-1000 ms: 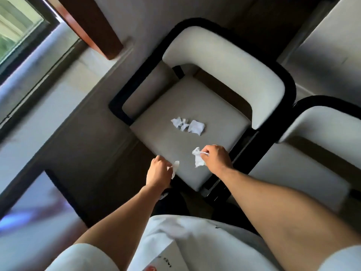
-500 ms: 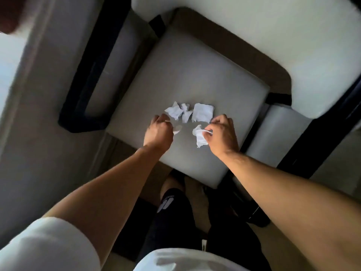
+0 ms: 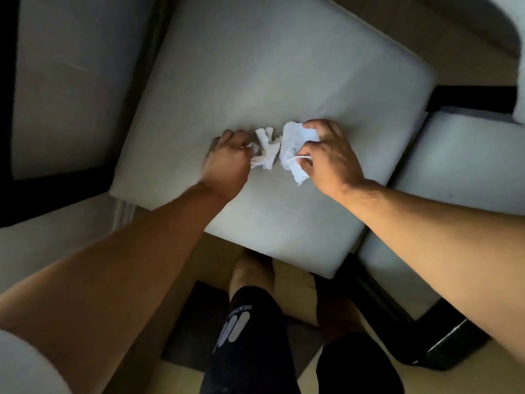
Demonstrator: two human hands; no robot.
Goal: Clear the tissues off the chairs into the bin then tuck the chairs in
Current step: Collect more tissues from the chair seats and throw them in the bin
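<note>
Hands (image 3: 279, 155) now onto middle tissues (image 3: 294, 149)

Below you, your black shorts (image 3: 250, 336) carry a white logo on the left leg, and your bare knees stand over a pale floor (image 3: 42, 243) with a dark mat (image 3: 196, 322).

seat cushion (image 3: 255, 81): pale grey upholstery, matt, smooth, no visible weave. tissues (image 3: 292, 149): thin white paper, crumpled + creased, matt. chair frame (image 3: 454, 345): black, semi-gloss w/ a bright glint at lower corner; shorts (image 3: 250, 336): black cloth, white printed logo.
</note>
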